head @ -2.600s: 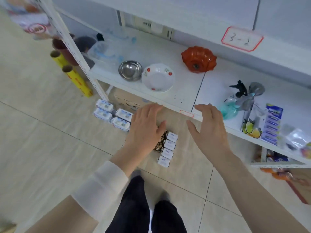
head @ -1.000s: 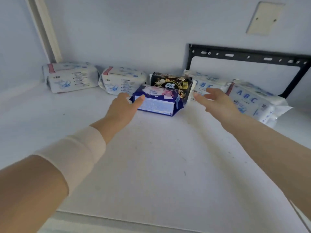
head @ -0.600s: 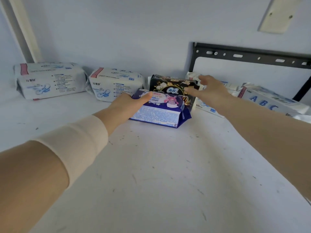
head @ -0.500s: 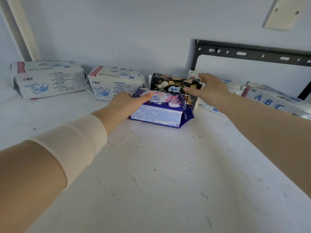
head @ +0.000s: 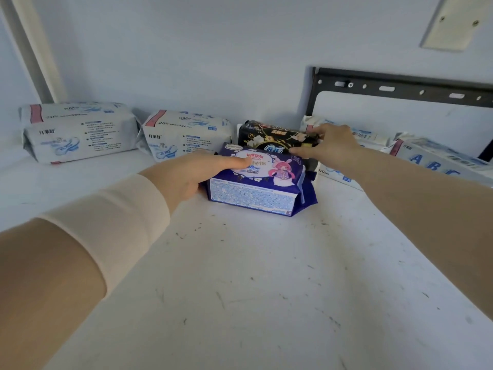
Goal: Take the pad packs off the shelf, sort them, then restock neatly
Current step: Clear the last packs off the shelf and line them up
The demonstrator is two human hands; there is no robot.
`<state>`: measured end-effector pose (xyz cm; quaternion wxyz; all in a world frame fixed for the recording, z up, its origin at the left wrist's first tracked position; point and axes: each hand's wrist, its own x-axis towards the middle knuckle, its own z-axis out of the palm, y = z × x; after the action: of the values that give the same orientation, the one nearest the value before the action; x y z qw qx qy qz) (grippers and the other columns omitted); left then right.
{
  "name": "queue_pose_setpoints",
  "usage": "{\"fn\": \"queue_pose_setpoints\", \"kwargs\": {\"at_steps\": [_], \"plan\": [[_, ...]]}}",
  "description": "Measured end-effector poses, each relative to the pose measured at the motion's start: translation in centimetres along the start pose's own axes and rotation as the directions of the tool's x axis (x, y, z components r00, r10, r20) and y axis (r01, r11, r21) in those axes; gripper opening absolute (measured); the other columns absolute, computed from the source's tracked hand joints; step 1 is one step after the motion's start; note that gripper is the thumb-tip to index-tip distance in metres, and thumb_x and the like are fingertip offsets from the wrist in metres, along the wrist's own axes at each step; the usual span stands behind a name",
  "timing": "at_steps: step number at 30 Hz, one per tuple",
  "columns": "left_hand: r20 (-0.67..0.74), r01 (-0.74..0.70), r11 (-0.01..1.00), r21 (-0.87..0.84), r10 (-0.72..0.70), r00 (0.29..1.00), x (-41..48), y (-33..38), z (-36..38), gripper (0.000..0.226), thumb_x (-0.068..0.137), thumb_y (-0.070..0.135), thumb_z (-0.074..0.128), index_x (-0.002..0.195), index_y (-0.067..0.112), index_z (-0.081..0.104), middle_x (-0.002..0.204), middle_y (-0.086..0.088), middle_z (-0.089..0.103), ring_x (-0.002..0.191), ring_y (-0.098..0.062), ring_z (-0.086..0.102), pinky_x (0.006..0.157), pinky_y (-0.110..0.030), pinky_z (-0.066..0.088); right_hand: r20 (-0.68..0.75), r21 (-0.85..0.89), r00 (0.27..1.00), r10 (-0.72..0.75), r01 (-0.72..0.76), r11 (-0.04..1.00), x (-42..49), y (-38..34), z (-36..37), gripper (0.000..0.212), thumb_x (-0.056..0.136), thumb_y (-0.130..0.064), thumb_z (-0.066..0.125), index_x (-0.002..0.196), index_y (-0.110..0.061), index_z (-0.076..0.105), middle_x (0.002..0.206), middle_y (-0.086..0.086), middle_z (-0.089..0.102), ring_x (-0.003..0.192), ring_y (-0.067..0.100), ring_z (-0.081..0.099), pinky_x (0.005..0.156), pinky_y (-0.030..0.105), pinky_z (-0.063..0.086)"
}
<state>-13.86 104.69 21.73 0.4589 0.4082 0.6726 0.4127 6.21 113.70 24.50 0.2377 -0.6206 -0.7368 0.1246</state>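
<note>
On the white shelf [head: 266, 289], my left hand [head: 192, 174] grips the purple pack [head: 256, 188] marked "38mm"; my right hand [head: 330, 148] seemingly pinches the black pack [head: 269, 138].

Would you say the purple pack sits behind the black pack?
No, the purple pack lies in front of the black pack, nearer the camera.

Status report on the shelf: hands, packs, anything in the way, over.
Left hand grips the blue pack, left end. Right hand grips the black pack behind it. White packs flank both sides; nothing seen blocking.
</note>
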Motion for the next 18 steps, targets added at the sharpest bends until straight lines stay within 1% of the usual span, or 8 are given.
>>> {"fn": "queue_pose_setpoints", "kwargs": {"at_steps": [2, 5, 7, 9, 10, 12, 15, 18], "plan": [[0.041, -0.005, 0.999, -0.038, 0.006, 0.999, -0.6, -0.1, -0.2, 0.051, 0.064, 0.032, 0.081, 0.107, 0.011, 0.064, 0.098, -0.006, 0.072, 0.092, -0.02, 0.067, 0.092, -0.038, 0.051, -0.017, 0.026, 1.0, 0.001, -0.001, 1.0, -0.4, -0.1, 0.0, 0.078, 0.066, -0.055, 0.073, 0.13, -0.016, 0.049, 0.133, 0.012, 0.048, 0.121, 0.026, 0.044, 0.098, 0.036, 0.041], [0.093, 0.0, 0.997, -0.076, 0.007, 0.996, -1.8, -0.1, -0.3, 0.049, 0.068, 0.026, 0.078, 0.112, 0.009, 0.061, 0.1, -0.007, 0.071, 0.09, -0.019, 0.068, 0.082, -0.034, 0.054, -0.015, 0.164, 1.0, 0.005, -0.002, 0.987, -1.2, 0.0, 0.0, 0.067, 0.072, -0.041, 0.075, 0.125, -0.009, 0.049, 0.124, 0.007, 0.054, 0.101, 0.018, 0.049, 0.076, 0.029, 0.04], [0.118, 0.004, 0.997, -0.077, 0.005, 0.993, -2.8, -0.2, -0.3, 0.049, 0.067, 0.025, 0.078, 0.11, 0.009, 0.062, 0.1, -0.007, 0.071, 0.087, -0.017, 0.068, 0.076, -0.03, 0.054, -0.025, 0.227, 0.999, 0.026, -0.02, 0.974, -1.8, 0.2, -0.2, 0.064, 0.073, -0.036, 0.076, 0.123, -0.008, 0.049, 0.123, 0.006, 0.053, 0.1, 0.016, 0.046, 0.078, 0.029, 0.041], [0.146, 0.003, 0.996, -0.088, 0.01, 0.989, -3.5, -0.4, -0.4, 0.058, 0.058, 0.028, 0.078, 0.111, 0.008, 0.063, 0.1, -0.007, 0.072, 0.088, -0.017, 0.068, 0.074, -0.03, 0.055, -0.047, 0.283, 0.997, 0.062, -0.046, 0.958, -2.4, 0.5, -0.5, 0.066, 0.07, -0.036, 0.078, 0.123, -0.009, 0.05, 0.125, 0.006, 0.052, 0.109, 0.019, 0.048, 0.088, 0.032, 0.044], [0.153, 0.0, 0.995, -0.095, 0.015, 0.988, -3.8, -0.6, -0.5, 0.064, 0.052, 0.029, 0.078, 0.111, 0.009, 0.063, 0.1, -0.007, 0.072, 0.088, -0.017, 0.069, 0.073, -0.03, 0.055, -0.052, 0.321, 0.995, 0.084, -0.063, 0.945, -2.7, 0.7, -0.6, 0.066, 0.069, -0.036, 0.079, 0.121, -0.009, 0.051, 0.122, 0.005, 0.053, 0.109, 0.019, 0.048, 0.089, 0.033, 0.045], [0.159, -0.014, 0.994, -0.106, 0.03, 0.987, -4.5, -1.0, -0.5, 0.068, 0.047, 0.031, 0.077, 0.111, 0.01, 0.063, 0.1, -0.007, 0.072, 0.09, -0.019, 0.069, 0.078, -0.032, 0.054, -0.049, 0.399, 0.992, 0.12, -0.09, 0.912, -3.4, 1.1, -1.1, 0.059, 0.069, -0.033, 0.08, 0.116, -0.011, 0.053, 0.11, 0.002, 0.052, 0.102, 0.017, 0.05, 0.078, 0.031, 0.045], [0.155, -0.027, 0.991, -0.128, 0.046, 0.987, -5.6, -1.5, -0.6, 0.059, 0.054, 0.031, 0.076, 0.108, 0.011, 0.064, 0.102, -0.007, 0.072, 0.094, -0.021, 0.068, 0.087, -0.037, 0.053, -0.046, 0.486, 0.986, 0.163, -0.121, 0.865, -4.5, 1.6, -1.9, 0.048, 0.07, -0.034, 0.079, 0.106, -0.017, 0.053, 0.109, 0.004, 0.058, 0.102, 0.021, 0.058, 0.07, 0.03, 0.045], [0.152, -0.032, 0.987, -0.155, 0.055, 0.987, -6.9, -2.0, -0.5, 0.038, 0.07, 0.027, 0.073, 0.104, 0.013, 0.064, 0.099, -0.007, 0.072, 0.089, -0.019, 0.069, 0.077, -0.033, 0.057, -0.063, 0.548, 0.973, 0.22, -0.15, 0.823, -5.6, 1.6, -3.0, 0.045, 0.071, -0.036, 0.077, 0.104, -0.022, 0.051, 0.117, 0.008, 0.061, 0.103, 0.025, 0.061, 0.082, 0.038, 0.053]]}}
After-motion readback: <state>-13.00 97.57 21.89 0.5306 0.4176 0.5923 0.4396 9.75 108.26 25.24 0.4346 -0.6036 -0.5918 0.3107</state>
